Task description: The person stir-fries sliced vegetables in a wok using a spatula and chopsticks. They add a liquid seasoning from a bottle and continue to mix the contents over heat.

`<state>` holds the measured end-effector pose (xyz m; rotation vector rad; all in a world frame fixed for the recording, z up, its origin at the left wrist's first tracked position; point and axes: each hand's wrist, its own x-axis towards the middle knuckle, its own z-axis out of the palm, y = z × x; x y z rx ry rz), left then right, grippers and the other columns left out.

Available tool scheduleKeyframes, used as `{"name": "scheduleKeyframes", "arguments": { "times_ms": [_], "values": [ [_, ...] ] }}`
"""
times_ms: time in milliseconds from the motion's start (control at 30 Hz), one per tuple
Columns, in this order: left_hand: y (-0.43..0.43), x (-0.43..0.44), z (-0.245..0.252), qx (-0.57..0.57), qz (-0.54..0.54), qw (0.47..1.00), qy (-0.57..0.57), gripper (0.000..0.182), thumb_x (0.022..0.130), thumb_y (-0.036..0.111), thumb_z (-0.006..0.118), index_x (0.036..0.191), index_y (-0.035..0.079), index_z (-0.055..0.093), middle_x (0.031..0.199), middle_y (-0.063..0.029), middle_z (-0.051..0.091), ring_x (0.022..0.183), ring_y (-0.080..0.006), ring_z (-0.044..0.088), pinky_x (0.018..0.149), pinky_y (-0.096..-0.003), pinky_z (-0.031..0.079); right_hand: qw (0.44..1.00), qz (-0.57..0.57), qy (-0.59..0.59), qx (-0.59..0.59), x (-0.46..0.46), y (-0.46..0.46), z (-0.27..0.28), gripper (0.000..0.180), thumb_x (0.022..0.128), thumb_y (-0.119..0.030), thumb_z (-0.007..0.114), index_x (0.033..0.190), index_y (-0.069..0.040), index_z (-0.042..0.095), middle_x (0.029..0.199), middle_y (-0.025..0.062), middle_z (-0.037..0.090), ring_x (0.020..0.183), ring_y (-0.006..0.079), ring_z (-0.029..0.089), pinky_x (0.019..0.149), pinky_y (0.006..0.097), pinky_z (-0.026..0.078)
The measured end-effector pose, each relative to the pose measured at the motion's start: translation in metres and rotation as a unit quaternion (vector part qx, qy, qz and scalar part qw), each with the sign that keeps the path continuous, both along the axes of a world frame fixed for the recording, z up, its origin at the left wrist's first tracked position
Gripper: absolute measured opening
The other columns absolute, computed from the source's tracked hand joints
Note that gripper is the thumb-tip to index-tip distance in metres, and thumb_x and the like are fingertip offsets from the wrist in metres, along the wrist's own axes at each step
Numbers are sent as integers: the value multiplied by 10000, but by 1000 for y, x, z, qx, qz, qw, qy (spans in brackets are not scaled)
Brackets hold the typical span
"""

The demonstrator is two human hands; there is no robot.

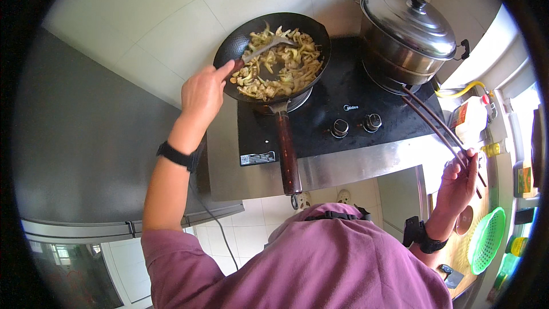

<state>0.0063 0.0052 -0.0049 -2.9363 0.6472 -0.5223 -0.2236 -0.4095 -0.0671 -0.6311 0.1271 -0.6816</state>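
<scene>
My left hand [203, 93] grips the dark wooden handle of a metal spatula [262, 49]. The spatula's blade rests among pale, sliced vegetable pieces [296, 76] spread in a black wok [235, 42]. That wok sits on the left burner, its long brown handle [288, 154] pointing towards me with no hand on it. Off to the right, my right hand [460, 180] holds a pair of long brown chopsticks [436, 122]. Their far tips are over the right side of the cooktop, near the base of a lidded steel pot [403, 56].
The black glass gas cooktop [317, 133] has two knobs at its front. A yellow hose [463, 90] and a white jug [471, 116] stand right of it. Beyond my right arm are a green plastic basket [487, 240] and a cleaver [451, 275]. A dark appliance top [98, 137] fills the left.
</scene>
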Motion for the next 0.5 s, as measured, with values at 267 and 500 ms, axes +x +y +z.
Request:
{"name": "scheduleKeyframes", "arguments": {
  "times_ms": [267,500],
  "values": [
    [39,-91,78,27,48,998,14,416,739,55,625,1135,181,605,767,-121,535,704,-314,542,615,-397,425,991,98,-61,-72,0,-12,-4,258,972,-179,382,1053,39,493,919,103,556,768,128,550,610,189,510],
    [34,-99,77,42,67,995,67,422,753,80,630,1159,188,591,766,-126,553,696,-325,549,620,-401,429,994,-25,-16,-102,3,-2,-10,247,957,-114,402,1138,43,464,962,107,527,792,118,539,672,192,508]
  ]
}}
